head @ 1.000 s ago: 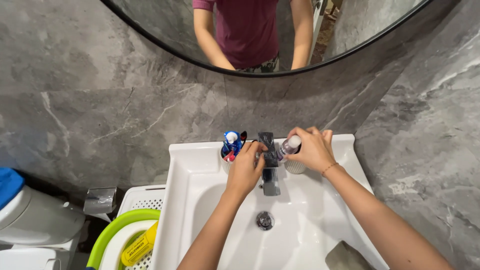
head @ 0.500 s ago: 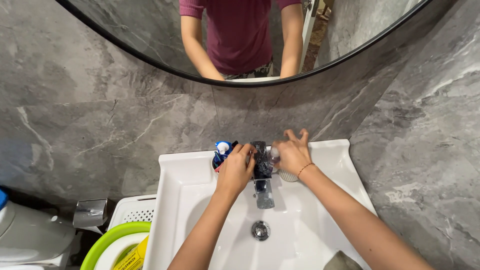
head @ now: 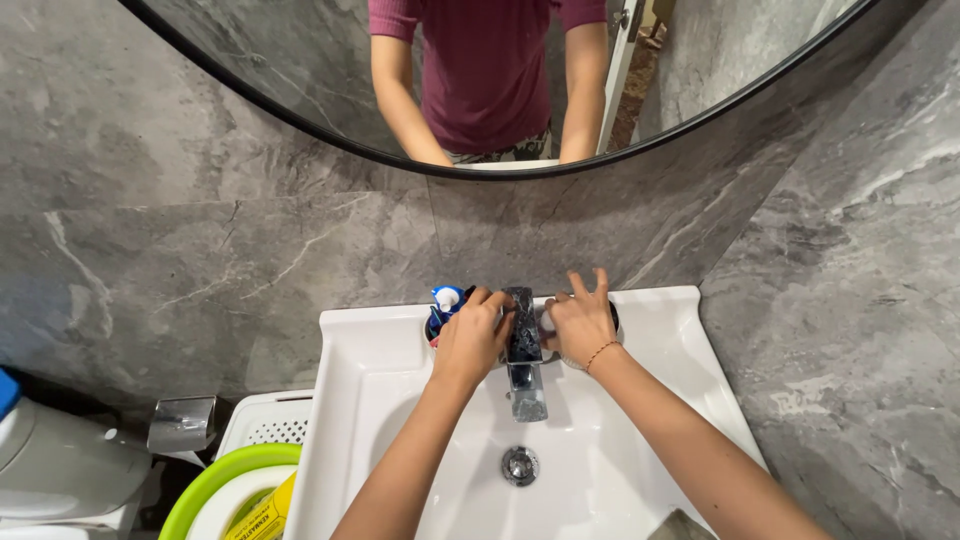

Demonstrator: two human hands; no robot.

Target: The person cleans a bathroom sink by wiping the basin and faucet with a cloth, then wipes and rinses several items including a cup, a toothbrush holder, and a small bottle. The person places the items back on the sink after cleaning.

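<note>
Grey marble-look walls and a round mirror [head: 500, 80] are seen behind a white sink [head: 340, 400]. At its back rim, beside the tap [head: 524, 350], the right hand [head: 580, 325] is laid over a small cup [head: 575, 352], fingers spread, a bottle presumably beneath but hidden; whether anything is gripped cannot be told. Such a bottle is judged light, rigid and smooth, best taken around its body. The left hand [head: 472, 338] is curled at the tap's handle beside the toothbrush cup [head: 440, 318], both forearms stretched forward.

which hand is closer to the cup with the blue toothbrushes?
Left. The left hand lies against the cup, just to its right; the right hand is beyond the faucet.
</note>
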